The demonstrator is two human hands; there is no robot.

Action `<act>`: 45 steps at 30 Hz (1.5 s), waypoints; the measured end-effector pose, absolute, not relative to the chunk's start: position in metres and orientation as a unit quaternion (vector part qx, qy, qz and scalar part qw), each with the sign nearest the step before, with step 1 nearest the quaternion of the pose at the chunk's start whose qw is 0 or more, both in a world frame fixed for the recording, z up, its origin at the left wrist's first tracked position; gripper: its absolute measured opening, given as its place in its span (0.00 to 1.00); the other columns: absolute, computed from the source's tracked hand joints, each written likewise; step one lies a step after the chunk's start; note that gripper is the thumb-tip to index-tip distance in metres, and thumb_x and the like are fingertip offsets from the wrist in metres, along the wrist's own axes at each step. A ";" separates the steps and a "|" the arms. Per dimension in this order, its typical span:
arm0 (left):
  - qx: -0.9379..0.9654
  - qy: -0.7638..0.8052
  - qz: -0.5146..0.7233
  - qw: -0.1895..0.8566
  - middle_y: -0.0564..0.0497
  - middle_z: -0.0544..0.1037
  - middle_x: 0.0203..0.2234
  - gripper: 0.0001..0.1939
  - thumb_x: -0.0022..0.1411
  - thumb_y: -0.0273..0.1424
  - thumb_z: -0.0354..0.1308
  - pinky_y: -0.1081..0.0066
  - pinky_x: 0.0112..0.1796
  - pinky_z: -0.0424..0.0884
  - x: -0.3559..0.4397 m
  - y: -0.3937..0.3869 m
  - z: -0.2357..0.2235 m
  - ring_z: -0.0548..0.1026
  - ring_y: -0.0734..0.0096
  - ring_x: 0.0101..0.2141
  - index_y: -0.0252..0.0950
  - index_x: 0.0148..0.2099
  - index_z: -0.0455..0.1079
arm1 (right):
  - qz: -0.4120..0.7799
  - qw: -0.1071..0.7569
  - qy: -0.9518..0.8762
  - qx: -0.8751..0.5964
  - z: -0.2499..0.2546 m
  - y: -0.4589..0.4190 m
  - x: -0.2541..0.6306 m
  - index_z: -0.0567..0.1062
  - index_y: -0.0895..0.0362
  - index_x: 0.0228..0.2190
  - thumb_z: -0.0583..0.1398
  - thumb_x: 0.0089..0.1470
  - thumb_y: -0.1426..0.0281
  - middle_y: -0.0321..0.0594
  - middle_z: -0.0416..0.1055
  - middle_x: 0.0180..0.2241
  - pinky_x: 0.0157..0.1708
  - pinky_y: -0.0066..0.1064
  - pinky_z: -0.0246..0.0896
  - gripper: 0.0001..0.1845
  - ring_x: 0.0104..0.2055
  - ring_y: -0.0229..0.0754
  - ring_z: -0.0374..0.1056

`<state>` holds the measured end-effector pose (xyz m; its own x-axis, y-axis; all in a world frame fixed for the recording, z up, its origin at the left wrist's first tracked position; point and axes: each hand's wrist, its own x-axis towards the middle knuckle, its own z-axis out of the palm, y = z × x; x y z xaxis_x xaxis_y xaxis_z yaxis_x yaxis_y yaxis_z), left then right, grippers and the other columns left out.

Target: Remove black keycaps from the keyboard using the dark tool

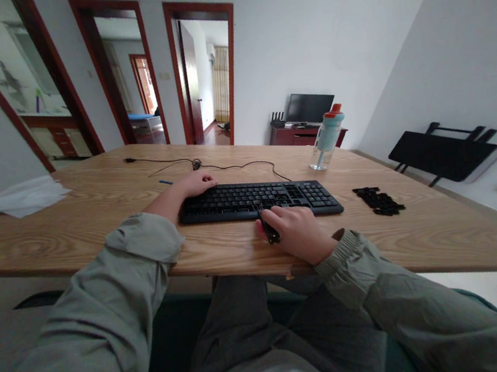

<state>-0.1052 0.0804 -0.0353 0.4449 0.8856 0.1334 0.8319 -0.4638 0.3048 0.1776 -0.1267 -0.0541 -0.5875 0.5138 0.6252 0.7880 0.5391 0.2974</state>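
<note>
A black keyboard (257, 198) lies on the wooden table (95, 229) in front of me. My left hand (195, 184) rests at the keyboard's far left corner, fingers curled down against its edge. My right hand (297, 231) sits at the keyboard's near edge, fingers closed round a small black object (270, 231) that may be a tool or a keycap. A pile of loose black keycaps (379, 200) lies on the table to the right of the keyboard, apart from both hands.
A clear water bottle (326, 138) with an orange cap stands behind the keyboard's right end. The keyboard's black cable (207, 166) trails across the table. White paper (24, 197) lies at the far left. A folded black chair (444, 154) leans on the right wall.
</note>
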 end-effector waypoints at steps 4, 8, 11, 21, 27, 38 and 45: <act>0.847 0.503 0.139 0.099 0.46 0.82 0.42 0.22 0.62 0.43 0.51 0.71 0.40 0.71 -0.104 0.079 -0.035 0.77 0.64 0.39 0.34 0.46 0.78 | -0.264 0.255 -0.831 -0.419 -0.049 -0.127 0.170 0.71 0.55 0.29 0.56 0.62 0.67 0.36 0.71 0.25 0.26 0.33 0.38 0.10 0.23 0.36 0.61; 0.841 0.512 0.138 0.108 0.46 0.81 0.43 0.22 0.62 0.43 0.52 0.72 0.38 0.70 -0.102 0.074 -0.031 0.77 0.64 0.39 0.34 0.47 0.77 | -0.172 0.310 -0.821 -0.447 -0.037 -0.118 0.178 0.68 0.55 0.26 0.57 0.60 0.64 0.35 0.69 0.23 0.26 0.31 0.42 0.11 0.24 0.36 0.61; 0.841 0.514 0.131 0.107 0.46 0.81 0.44 0.22 0.62 0.42 0.52 0.72 0.39 0.70 -0.101 0.074 -0.031 0.77 0.64 0.40 0.34 0.48 0.77 | -0.124 0.327 -0.825 -0.443 -0.032 -0.112 0.188 0.68 0.55 0.27 0.58 0.59 0.64 0.35 0.69 0.24 0.28 0.29 0.46 0.10 0.26 0.36 0.63; 0.847 0.506 0.125 0.108 0.45 0.81 0.45 0.23 0.63 0.45 0.51 0.72 0.41 0.70 -0.102 0.082 -0.035 0.77 0.63 0.42 0.34 0.48 0.77 | -0.104 0.267 -0.861 -0.421 -0.030 -0.122 0.185 0.70 0.55 0.31 0.56 0.60 0.65 0.39 0.73 0.30 0.30 0.29 0.51 0.08 0.28 0.38 0.65; 0.841 0.516 0.117 0.114 0.47 0.81 0.46 0.23 0.63 0.44 0.51 0.74 0.41 0.69 -0.102 0.080 -0.034 0.76 0.65 0.43 0.35 0.49 0.77 | 0.004 0.335 -0.846 -0.414 -0.027 -0.096 0.193 0.76 0.54 0.34 0.59 0.58 0.63 0.39 0.76 0.32 0.35 0.31 0.60 0.09 0.32 0.41 0.69; 0.853 0.501 0.107 0.102 0.45 0.81 0.45 0.24 0.64 0.44 0.51 0.72 0.42 0.69 -0.094 0.072 -0.030 0.76 0.64 0.42 0.33 0.51 0.77 | 0.082 0.277 -0.841 -0.458 -0.024 -0.051 0.189 0.80 0.56 0.33 0.64 0.53 0.60 0.40 0.77 0.29 0.30 0.30 0.61 0.13 0.30 0.40 0.69; 0.852 0.504 0.098 0.101 0.46 0.81 0.46 0.23 0.64 0.43 0.51 0.73 0.41 0.69 -0.092 0.070 -0.028 0.76 0.64 0.42 0.33 0.50 0.77 | 0.173 0.293 -0.838 -0.427 -0.034 -0.042 0.190 0.79 0.58 0.31 0.65 0.51 0.61 0.40 0.75 0.28 0.27 0.29 0.60 0.12 0.28 0.39 0.67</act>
